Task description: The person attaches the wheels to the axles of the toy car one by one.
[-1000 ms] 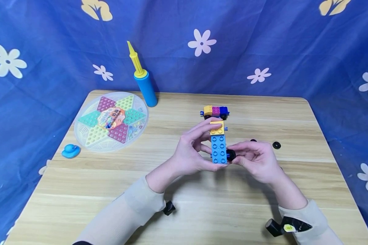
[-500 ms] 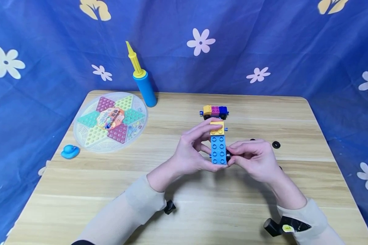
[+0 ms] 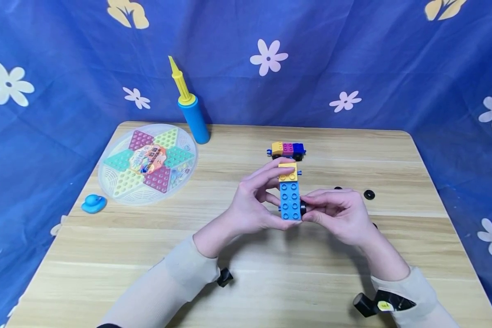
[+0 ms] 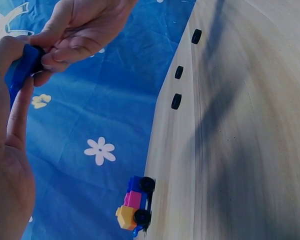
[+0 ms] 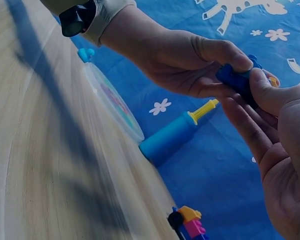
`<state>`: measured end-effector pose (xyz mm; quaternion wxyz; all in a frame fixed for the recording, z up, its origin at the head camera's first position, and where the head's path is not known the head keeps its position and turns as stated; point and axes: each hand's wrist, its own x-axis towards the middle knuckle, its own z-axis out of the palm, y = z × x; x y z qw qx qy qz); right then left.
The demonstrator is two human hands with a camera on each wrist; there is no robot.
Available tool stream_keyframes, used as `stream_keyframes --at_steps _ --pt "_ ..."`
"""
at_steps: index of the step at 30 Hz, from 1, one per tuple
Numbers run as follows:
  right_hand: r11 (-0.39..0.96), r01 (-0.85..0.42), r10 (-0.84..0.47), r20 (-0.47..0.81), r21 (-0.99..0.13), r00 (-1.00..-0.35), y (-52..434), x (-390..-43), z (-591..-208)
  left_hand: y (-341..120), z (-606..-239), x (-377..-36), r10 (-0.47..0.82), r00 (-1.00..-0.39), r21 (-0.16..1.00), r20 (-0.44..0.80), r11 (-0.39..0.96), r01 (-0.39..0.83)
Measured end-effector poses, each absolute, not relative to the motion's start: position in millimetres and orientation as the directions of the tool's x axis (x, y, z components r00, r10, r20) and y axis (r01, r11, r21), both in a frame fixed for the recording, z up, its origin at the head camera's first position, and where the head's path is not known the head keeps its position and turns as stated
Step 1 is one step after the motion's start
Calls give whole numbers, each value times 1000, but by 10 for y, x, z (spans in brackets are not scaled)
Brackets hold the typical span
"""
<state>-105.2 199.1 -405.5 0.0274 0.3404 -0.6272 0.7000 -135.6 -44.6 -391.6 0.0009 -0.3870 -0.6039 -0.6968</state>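
A toy car body of blue and yellow building blocks (image 3: 289,200) is held up above the table, its studs facing the head camera. My left hand (image 3: 252,200) grips it from the left, fingers at the yellow end and thumb under the blue end. On its right side, my right hand (image 3: 338,212) pinches a black toy wheel (image 3: 303,207) right against the blue block, at the lower end. Short blue axle stubs stick out at the bare spots. In the right wrist view the fingers of both hands hide much of the car body (image 5: 235,80).
Behind the hands stands a small yellow, pink and blue toy car (image 3: 288,149). Loose black wheels (image 3: 369,195) lie to the right. At the left are a round Chinese checkers board (image 3: 147,164), a blue rubber duck (image 3: 94,203) and a blue and yellow hand pump (image 3: 193,114).
My right hand has pushed the wheel left onto the blue block's side, closing the small gap seen a second ago. Both hands and the car body have shifted slightly left.
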Motion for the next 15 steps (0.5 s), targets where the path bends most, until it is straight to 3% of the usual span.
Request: stream_keyframes --at_steps 15 --pt "-113 -410 -509 407 -905 -758 2040 -1093 -4106 -398 -3963 -1369 481 -674 828 561 -319 461"
